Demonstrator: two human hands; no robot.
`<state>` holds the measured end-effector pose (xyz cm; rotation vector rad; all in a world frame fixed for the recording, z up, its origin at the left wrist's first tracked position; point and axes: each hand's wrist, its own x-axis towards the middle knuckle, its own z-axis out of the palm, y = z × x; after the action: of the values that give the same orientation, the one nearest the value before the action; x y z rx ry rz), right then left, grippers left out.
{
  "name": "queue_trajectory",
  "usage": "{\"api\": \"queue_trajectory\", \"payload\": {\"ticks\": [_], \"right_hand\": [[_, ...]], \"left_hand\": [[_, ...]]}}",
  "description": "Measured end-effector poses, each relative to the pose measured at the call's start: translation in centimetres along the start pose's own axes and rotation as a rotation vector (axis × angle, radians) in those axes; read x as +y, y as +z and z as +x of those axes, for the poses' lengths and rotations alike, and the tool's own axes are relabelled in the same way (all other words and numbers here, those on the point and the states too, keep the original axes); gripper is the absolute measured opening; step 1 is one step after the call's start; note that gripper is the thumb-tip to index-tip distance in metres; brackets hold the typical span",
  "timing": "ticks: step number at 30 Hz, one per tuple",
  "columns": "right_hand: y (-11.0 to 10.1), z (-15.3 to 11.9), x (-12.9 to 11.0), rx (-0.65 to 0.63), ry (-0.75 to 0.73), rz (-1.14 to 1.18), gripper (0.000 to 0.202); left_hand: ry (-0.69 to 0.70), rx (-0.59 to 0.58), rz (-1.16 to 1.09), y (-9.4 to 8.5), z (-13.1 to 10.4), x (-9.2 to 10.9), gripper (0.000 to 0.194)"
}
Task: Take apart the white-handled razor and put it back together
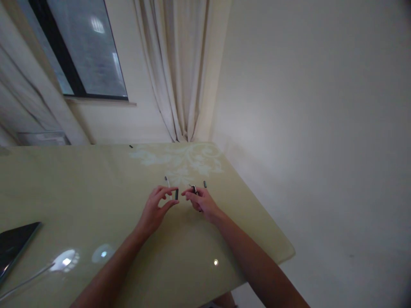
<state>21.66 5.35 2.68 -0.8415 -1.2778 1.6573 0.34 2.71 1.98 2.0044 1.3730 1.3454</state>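
Observation:
My left hand (156,208) pinches a small black rectangular piece (176,194) upright between thumb and fingertips. Facing it across a short gap, my right hand (202,204) is closed around a small dark object with a pale, shiny part (193,188); its kind is too small to make out, and the fingers hide much of it. Just behind my left hand lies a thin white stick with a dark tip (166,179), partly covered by the fingers. Another small black piece (205,184) rests on the table beyond my right hand.
The pale green glossy table (80,188) meets a wall on its right. A tiny black item (131,146) lies by the far edge. At the left are a dark flat device (17,241) and a white cable (28,280). Curtains (180,72) hang behind.

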Motion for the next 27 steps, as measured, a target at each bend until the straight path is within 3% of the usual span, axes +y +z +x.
{"api": "queue_trajectory", "payload": {"ticks": [3, 6, 11, 19, 22, 27], "right_hand": [[0.6, -0.6, 0.2, -0.112, 0.021, 0.043, 0.039], [0.8, -0.9, 0.3, -0.185, 0.037, 0.077, 0.038], [0.8, -0.6, 0.7, -0.156, 0.010, 0.039, 0.038], [0.2, -1.3, 0.1, 0.040, -0.467, -0.594, 0.019], [0.3, -1.7, 0.1, 0.023, -0.580, -0.715, 0.011], [0.4, -2.1, 0.4, -0.049, -0.667, -0.844, 0.029]], "left_hand": [[0.040, 0.005, -0.090, 1.3, -0.7, 1.4, 0.036], [0.032, -0.019, -0.144, 1.6, -1.0, 1.6, 0.033], [-0.031, -0.033, -0.237, 1.1, -0.7, 2.0, 0.041], [-0.534, -0.136, -0.482, 0.5, -0.9, 3.0, 0.057], [-0.596, -0.216, -0.605, 0.9, -1.3, 2.9, 0.055], [-0.625, -0.283, -0.735, 1.1, -1.6, 2.6, 0.048]]}}
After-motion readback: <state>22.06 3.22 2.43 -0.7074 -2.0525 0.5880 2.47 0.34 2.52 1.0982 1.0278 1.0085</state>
